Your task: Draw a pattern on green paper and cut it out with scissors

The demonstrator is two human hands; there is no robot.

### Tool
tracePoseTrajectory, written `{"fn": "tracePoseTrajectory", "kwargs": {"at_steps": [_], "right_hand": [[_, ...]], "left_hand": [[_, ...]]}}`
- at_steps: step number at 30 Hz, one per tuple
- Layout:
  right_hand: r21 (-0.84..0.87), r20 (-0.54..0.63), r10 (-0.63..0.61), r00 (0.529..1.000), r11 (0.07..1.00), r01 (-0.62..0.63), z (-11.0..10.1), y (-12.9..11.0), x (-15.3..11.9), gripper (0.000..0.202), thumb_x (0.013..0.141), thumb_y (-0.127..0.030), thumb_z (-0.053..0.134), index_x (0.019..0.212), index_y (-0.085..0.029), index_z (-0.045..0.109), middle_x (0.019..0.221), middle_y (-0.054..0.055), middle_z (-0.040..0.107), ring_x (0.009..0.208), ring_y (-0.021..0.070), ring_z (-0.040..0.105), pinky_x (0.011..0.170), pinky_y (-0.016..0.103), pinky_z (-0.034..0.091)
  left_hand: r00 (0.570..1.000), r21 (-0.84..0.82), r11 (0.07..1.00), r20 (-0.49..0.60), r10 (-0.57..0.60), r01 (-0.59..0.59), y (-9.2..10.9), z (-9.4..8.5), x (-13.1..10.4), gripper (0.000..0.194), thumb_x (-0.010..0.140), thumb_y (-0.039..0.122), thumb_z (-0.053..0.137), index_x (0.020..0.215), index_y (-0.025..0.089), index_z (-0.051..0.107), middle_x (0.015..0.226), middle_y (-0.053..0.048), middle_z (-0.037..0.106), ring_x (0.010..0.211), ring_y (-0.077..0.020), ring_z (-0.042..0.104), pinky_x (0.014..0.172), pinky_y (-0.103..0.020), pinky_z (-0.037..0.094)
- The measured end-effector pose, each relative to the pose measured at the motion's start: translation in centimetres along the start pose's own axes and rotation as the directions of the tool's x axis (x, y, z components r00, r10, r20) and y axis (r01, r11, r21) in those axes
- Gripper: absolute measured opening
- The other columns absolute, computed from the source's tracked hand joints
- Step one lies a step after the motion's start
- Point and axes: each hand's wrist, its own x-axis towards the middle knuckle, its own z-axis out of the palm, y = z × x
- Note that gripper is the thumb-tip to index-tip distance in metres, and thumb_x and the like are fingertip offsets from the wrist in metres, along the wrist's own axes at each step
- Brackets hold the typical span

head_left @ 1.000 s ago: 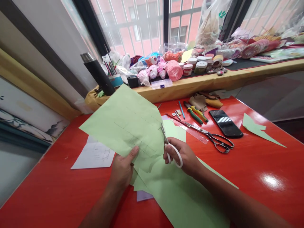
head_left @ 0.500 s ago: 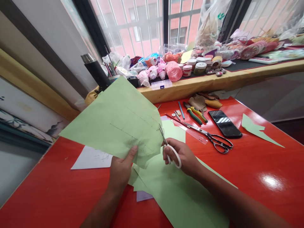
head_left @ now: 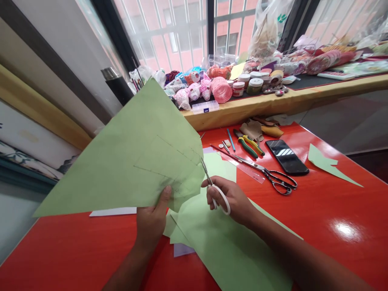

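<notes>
A large sheet of green paper (head_left: 121, 149) with thin drawn lines is raised off the table. My left hand (head_left: 153, 218) is closed on its lower edge, thumb on top and the other fingers hidden behind. My right hand (head_left: 227, 198) grips small white-handled scissors (head_left: 222, 198), with fingers in the loops. Their blades meet the sheet's right edge, close to a drawn line; how far apart they are is hard to make out. Under both hands lies more green paper (head_left: 236, 242) on the red table, with a purple piece (head_left: 183, 249) showing beneath it.
Large metal scissors (head_left: 273, 176), a black phone (head_left: 286, 157), green-and-yellow pliers (head_left: 250, 145) and a blue pencil (head_left: 230, 140) lie right of the paper. A green offcut (head_left: 327, 163) sits farther right. Jars (head_left: 255, 85) and craft items crowd the windowsill; a black flask (head_left: 118, 87) stands left.
The raised green sheet has turned and tilted, its left corner swinging outward and down and its top corner rising. My left hand has shifted slightly left; my right hand has barely moved.
</notes>
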Motion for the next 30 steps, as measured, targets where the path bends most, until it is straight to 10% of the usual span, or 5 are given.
{"fn": "tracePoseTrajectory", "kwargs": {"at_steps": [19,24,30], "right_hand": [[-0.025,-0.006,0.014,1.0,1.0,-0.014,0.1,-0.2,0.0,0.054,0.096,-0.071,0.071,0.111,-0.02,0.07,0.075,-0.001,0.066,0.062,0.0168,0.065,0.062,0.031,0.052],[-0.023,-0.011,0.012,1.0,1.0,-0.012,0.1,-0.3,-0.1,0.055,0.096,-0.072,0.071,0.111,-0.02,0.07,0.075,0.0,0.066,0.062,0.0171,0.065,0.063,0.032,0.052],[-0.047,0.001,0.016,1.0,0.999,-0.016,0.1,-0.1,-0.1,0.057,0.096,-0.073,0.071,0.114,-0.019,0.07,0.076,0.0,0.065,0.063,0.0175,0.065,0.063,0.032,0.054]], "left_hand": [[0.998,-0.027,0.998,0.011,-0.054,0.055,0.6,-0.1,0.2,0.035,0.088,0.052,0.085,0.109,0.023,0.083,0.118,-0.009,0.083,0.137,-0.0359,0.067,0.123,-0.053,0.05],[0.949,-0.022,0.949,0.032,-0.314,0.314,0.6,-0.5,0.7,0.052,0.08,0.054,0.091,0.051,0.027,0.056,0.054,0.0,0.054,0.075,-0.0263,0.069,0.084,-0.043,0.062],[0.919,0.052,0.918,0.012,-0.393,0.392,0.5,-0.5,0.9,0.071,0.08,0.055,0.088,0.042,0.031,0.033,0.048,0.005,0.026,0.05,-0.0159,0.039,0.06,-0.037,0.05]]}}
